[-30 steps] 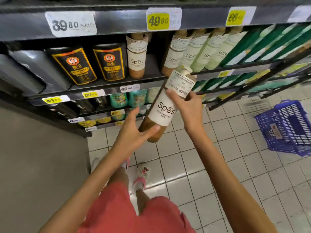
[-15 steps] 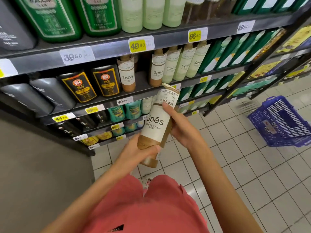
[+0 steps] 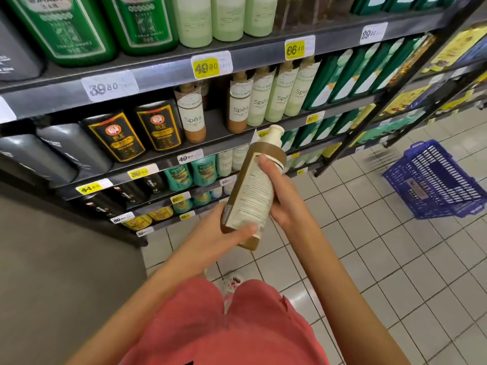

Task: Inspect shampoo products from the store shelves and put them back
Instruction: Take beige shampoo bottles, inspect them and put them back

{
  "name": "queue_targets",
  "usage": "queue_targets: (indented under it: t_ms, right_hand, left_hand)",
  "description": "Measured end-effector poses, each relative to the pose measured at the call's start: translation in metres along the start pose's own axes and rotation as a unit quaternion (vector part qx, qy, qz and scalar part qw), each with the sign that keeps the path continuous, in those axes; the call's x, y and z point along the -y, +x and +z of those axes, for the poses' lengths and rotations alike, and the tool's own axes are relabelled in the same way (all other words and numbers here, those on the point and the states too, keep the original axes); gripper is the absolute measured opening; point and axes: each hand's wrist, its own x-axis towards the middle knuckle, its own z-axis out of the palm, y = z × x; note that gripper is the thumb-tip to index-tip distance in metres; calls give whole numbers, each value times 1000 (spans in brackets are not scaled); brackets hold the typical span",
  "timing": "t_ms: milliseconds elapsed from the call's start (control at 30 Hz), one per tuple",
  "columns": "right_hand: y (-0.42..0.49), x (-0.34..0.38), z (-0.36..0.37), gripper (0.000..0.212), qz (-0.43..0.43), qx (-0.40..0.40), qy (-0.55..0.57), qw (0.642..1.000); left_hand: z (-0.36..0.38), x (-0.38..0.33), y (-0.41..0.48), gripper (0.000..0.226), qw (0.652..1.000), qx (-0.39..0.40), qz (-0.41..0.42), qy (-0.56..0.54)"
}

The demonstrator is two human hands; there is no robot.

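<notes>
The shampoo bottle [image 3: 253,191] tilts in front of the shelving unit [image 3: 163,76], pump end toward it, with the left hand [image 3: 218,233] under its base and the right hand [image 3: 284,196] on its right side. Behind it, Spēs bottles [image 3: 238,106] stand on a shelf. Well to the right, a shopping basket [image 3: 432,180] sits on the tiled floor [image 3: 369,248].

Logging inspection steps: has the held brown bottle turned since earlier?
Yes. The brown bottle has turned about its long axis: its Spēs front faced the aisle like the shelf bottles, now its fine-print back does.
</notes>
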Motion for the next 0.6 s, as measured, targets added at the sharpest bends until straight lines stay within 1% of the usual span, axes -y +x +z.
queue_targets:
  t_ms: [33, 67, 100, 133, 167, 200, 233, 267, 300, 367, 400, 433, 467, 500, 533, 600]
  right_hand:
    - [0, -1, 2, 37, -23, -32, -31, 999]
    - [0, -2, 5, 30, -42, -63, -63, 995]
    - [1, -2, 6, 26, -56, -89, -92, 990]
    - [0, -2, 6, 26, -60, -100, -109, 987]
    - [-1, 0, 5, 28, -51, -87, -113, 988]
    - [-3, 2, 2, 37, -30, -53, -99, 993]
    - [-5, 4, -2, 48, 0, -9, -65, 998]
    - [-9, 6, -5, 57, 31, 33, -17, 999]
    - [-12, 8, -7, 63, 52, 66, 29, 996]
    - [-17, 9, -9, 67, 77, 135, 111, 982]
    - [-19, 8, -8, 65, 79, 169, 142, 972]
    - [-21, 7, -6, 64, 72, 186, 155, 968]
    - [-20, 6, -5, 66, 61, 176, 153, 970]
    - [-19, 5, -5, 68, 49, 147, 138, 978]
    - [-17, 5, -5, 65, 40, 112, 126, 985]
    - [-15, 8, -8, 53, 19, 60, 88, 994]
  left_hand:
    - [7, 0, 4, 52, 995, -43, 2, 91]
    - [15, 0, 8, 56, 987, -76, -6, 144]
    - [20, 2, 11, 58, 982, -98, -20, 160]
    - [23, 4, 14, 57, 983, -111, -37, 138]
    - [21, 6, 16, 56, 991, -104, -44, 75]
    - [17, 8, 16, 55, 996, -69, -47, -18]
    - [11, 8, 12, 55, 991, -1, -49, -125]
    - [6, 8, 8, 58, 969, 80, -50, -228]
    - [3, 7, 3, 66, 935, 153, -58, -315]
    - [2, 9, -1, 79, 865, 260, -73, -422]
    - [3, 9, 0, 80, 836, 295, -74, -457]
    - [4, 9, 1, 78, 814, 318, -74, -480]
    - [5, 8, 3, 75, 803, 332, -71, -490]
    - [5, 7, 5, 75, 805, 333, -66, -487]
    - [3, 8, 7, 78, 820, 319, -64, -471]
    - [-6, 12, 12, 86, 879, 240, -71, -407]
